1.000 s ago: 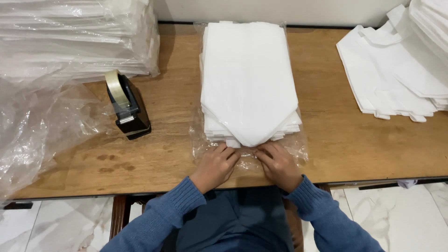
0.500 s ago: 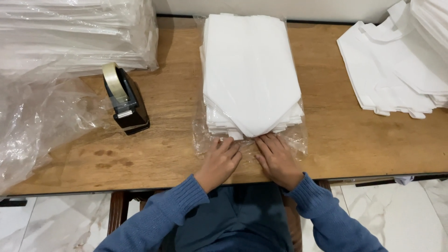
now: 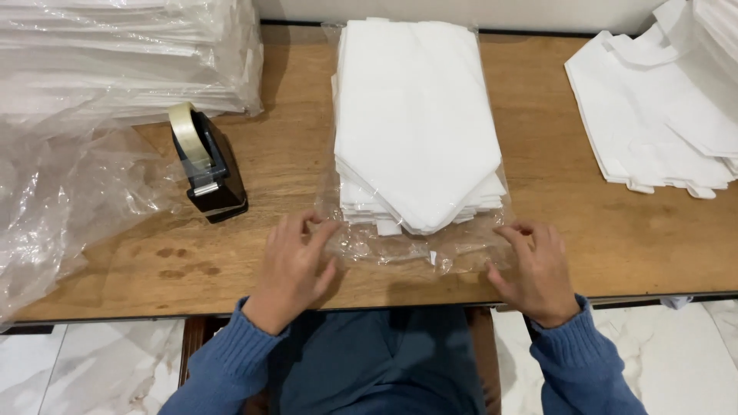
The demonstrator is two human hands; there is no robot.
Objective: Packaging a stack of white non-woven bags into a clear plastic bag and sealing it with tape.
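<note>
Wood table (image 3: pixel 600 230), tape dispenser (image 3: pixel 209 173) nr left hand (image 3: pixel 292 269)

Bright, even indoor light from above. Soft shadow under tape dispenser (image 3: pixel 209 170) and beside white stack (image 3: pixel 415 123). Glare streaks on clear plastic bags (image 3: pixel 69 192) at left. Sharp focus throughout, slight wide-angle bend at edges.
</note>
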